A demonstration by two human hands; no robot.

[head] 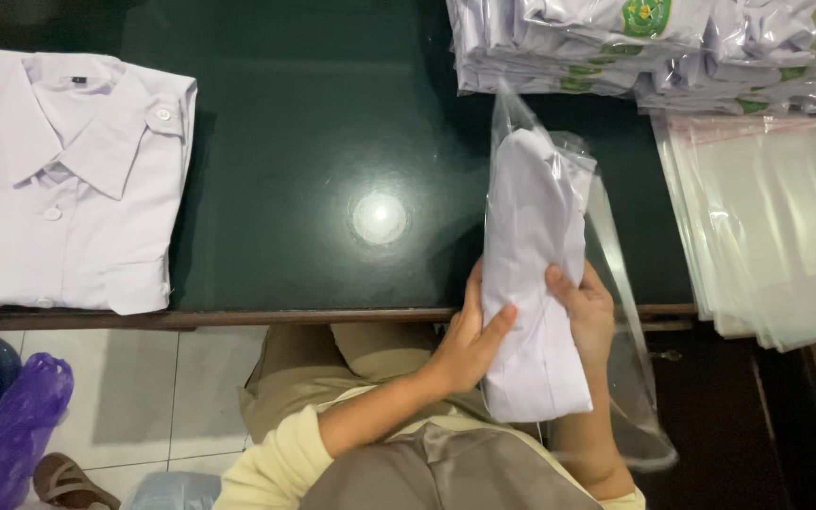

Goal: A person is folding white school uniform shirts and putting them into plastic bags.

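Note:
A folded white shirt (531, 274) stands on edge at the table's near rim, partly inside a clear plastic bag (616, 312) that hangs open around it. My left hand (472, 335) grips the shirt's left side, thumb across the front. On the right side my right hand (583, 312) clasps the shirt through or beside the bag film. The bag's top (512, 109) rises above the shirt.
A folded white shirt with collar (68, 179) lies at the table's left. Bagged shirts are stacked (635, 47) at the far right, with a pile of clear flat bags (767, 217) beside them. A dark green table top (332, 142) reflects a lamp. A purple bag (11, 425) sits on the floor.

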